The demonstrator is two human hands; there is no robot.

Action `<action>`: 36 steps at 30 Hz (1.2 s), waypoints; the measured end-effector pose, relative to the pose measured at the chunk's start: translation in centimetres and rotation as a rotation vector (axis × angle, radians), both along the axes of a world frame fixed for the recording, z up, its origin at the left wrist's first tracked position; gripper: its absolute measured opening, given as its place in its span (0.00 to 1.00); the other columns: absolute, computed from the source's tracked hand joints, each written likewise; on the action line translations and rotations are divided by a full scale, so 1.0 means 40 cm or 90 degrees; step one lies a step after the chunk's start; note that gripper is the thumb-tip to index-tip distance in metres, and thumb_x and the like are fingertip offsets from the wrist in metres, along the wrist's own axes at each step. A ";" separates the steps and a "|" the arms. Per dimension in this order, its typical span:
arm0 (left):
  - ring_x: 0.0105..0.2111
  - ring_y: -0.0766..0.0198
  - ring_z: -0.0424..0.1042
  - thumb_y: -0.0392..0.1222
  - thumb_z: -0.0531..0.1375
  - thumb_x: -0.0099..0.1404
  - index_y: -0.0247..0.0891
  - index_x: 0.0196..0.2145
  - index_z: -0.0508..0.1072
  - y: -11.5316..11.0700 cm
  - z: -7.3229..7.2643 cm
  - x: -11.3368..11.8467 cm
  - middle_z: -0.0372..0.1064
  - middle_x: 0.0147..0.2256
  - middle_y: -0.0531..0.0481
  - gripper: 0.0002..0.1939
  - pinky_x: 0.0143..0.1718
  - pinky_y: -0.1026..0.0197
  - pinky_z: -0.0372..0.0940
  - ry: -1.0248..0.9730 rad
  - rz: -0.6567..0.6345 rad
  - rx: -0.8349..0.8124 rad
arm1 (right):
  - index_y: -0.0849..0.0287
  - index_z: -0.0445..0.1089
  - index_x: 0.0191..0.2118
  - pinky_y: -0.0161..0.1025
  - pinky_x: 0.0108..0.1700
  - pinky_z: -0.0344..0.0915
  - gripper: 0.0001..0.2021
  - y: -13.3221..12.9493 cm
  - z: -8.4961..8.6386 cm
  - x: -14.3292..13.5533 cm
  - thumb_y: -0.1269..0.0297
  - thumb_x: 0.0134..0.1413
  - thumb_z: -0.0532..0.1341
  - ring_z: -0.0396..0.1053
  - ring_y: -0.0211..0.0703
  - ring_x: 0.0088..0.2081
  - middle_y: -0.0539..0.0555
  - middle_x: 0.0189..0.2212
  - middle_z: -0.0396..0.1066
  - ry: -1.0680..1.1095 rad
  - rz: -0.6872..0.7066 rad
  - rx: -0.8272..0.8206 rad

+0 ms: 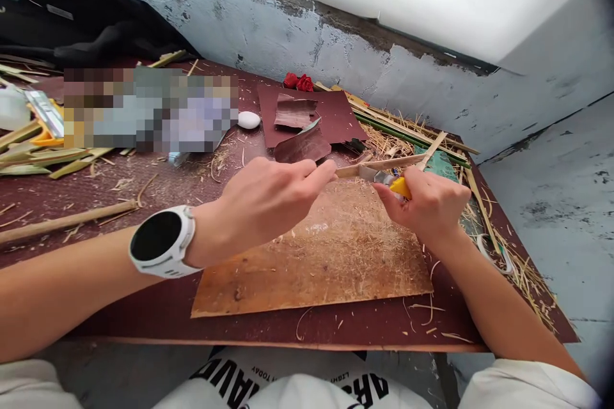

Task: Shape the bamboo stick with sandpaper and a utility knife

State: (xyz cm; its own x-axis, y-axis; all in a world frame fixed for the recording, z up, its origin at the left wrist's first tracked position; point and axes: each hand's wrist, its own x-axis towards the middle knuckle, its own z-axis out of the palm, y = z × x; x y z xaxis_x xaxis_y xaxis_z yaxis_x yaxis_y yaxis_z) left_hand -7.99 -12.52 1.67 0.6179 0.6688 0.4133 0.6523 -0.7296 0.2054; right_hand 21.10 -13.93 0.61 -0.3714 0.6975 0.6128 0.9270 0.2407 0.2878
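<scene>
Left grip (268, 195) pinching thin strip (348, 172); right grip (426, 204) clenched around yellow cutter (400, 188); white shirt (288, 390) reads "TODAY", "LIGHT".

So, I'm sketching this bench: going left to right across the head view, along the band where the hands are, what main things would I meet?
Pale stick → watch → left hand → yellow-handled cutter → right hand.

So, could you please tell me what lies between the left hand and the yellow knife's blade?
In the head view, a short stretch of the thin strip lies there, running from the left hand to the blade.
</scene>
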 end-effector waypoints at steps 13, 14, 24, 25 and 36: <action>0.20 0.64 0.60 0.41 0.51 0.77 0.38 0.42 0.80 0.018 0.037 -0.010 0.70 0.25 0.49 0.17 0.24 0.59 0.51 -0.012 0.002 -0.091 | 0.56 0.61 0.23 0.39 0.25 0.40 0.29 0.030 -0.008 -0.002 0.36 0.63 0.57 0.57 0.37 0.18 0.50 0.16 0.63 -0.025 0.027 0.045; 0.20 0.64 0.59 0.40 0.51 0.77 0.37 0.44 0.80 0.018 0.034 -0.007 0.71 0.26 0.48 0.17 0.24 0.59 0.50 0.004 0.030 -0.062 | 0.56 0.61 0.23 0.39 0.25 0.40 0.29 0.032 -0.010 -0.001 0.35 0.64 0.57 0.57 0.37 0.18 0.50 0.16 0.63 -0.017 0.021 0.041; 0.22 0.61 0.66 0.35 0.50 0.76 0.35 0.55 0.78 0.012 0.008 0.006 0.75 0.30 0.44 0.19 0.23 0.58 0.46 0.055 0.060 0.016 | 0.57 0.61 0.23 0.39 0.25 0.39 0.31 0.039 -0.022 0.007 0.34 0.63 0.56 0.58 0.37 0.19 0.51 0.17 0.65 -0.015 -0.016 0.007; 0.22 0.61 0.66 0.35 0.50 0.76 0.35 0.55 0.78 0.011 0.009 0.006 0.75 0.30 0.44 0.19 0.23 0.58 0.46 0.062 0.065 0.021 | 0.57 0.62 0.23 0.39 0.25 0.39 0.31 0.040 -0.022 0.008 0.34 0.62 0.56 0.58 0.38 0.19 0.51 0.17 0.65 -0.013 -0.017 -0.002; 0.23 0.58 0.70 0.40 0.51 0.79 0.36 0.54 0.77 0.021 0.004 0.003 0.75 0.30 0.45 0.17 0.22 0.58 0.47 0.135 0.078 0.061 | 0.57 0.63 0.24 0.39 0.26 0.39 0.31 0.037 -0.037 -0.007 0.33 0.65 0.53 0.57 0.38 0.19 0.50 0.17 0.65 0.014 -0.012 -0.005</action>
State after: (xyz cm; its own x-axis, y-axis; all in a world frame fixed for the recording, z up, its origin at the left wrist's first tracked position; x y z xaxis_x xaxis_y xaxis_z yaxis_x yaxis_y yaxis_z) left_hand -7.87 -11.69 1.81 0.6145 0.7077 0.3486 0.7578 -0.6523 -0.0117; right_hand 20.82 -12.46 -0.85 -0.3440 0.7091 0.6155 0.9377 0.2251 0.2648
